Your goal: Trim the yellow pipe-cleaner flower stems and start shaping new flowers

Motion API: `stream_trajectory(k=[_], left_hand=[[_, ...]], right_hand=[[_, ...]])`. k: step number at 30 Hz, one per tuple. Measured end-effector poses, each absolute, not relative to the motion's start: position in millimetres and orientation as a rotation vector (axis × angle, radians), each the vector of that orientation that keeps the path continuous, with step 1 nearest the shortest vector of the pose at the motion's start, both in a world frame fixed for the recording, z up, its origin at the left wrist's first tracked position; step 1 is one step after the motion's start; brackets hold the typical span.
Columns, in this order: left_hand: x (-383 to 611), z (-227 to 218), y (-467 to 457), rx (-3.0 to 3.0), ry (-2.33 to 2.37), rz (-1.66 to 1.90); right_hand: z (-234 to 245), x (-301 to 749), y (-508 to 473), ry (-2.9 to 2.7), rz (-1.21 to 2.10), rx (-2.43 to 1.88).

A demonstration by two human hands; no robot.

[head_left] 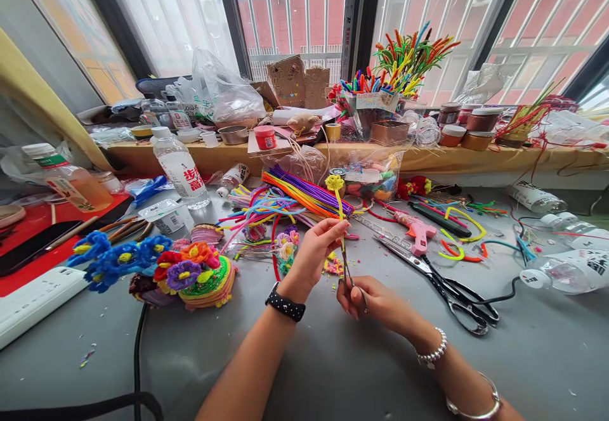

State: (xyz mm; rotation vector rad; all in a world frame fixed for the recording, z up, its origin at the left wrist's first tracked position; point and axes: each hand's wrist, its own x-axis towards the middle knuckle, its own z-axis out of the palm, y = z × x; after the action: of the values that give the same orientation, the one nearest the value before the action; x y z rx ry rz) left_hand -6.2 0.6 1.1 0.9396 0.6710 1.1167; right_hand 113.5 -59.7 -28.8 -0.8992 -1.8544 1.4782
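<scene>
My left hand (pixel 320 251), with a black dotted watch band at the wrist, pinches the stem of a yellow pipe cleaner flower (pixel 335 183). The flower head points up and away from me. Just below, my right hand (pixel 361 299) grips a small pair of scissors (pixel 349 276) by the handles. Their blades point up along the lower stem, near my left fingers; whether they touch it I cannot tell. Yellow and pink clippings (pixel 334 264) lie on the table behind the hands. Beyond them spreads a pile of coloured pipe cleaners (pixel 304 196).
Large black-handled scissors (pixel 435 275) and a pink glue gun (pixel 416 231) lie to the right, near plastic bottles (pixel 571 272). At left are pipe cleaner flowers (pixel 183 274), a water bottle (pixel 181 167) and a white power strip (pixel 38 300). A crowded ledge (pixel 214 158) runs along the windows.
</scene>
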Motion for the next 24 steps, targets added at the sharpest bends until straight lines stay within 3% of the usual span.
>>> stream_trajectory(k=[24], left_hand=[[-3.5,-1.2,1.0,0.859,0.687,1.175]], right_hand=[[-34.5,111.1,-60.0,-1.752,1.548,-0.913]])
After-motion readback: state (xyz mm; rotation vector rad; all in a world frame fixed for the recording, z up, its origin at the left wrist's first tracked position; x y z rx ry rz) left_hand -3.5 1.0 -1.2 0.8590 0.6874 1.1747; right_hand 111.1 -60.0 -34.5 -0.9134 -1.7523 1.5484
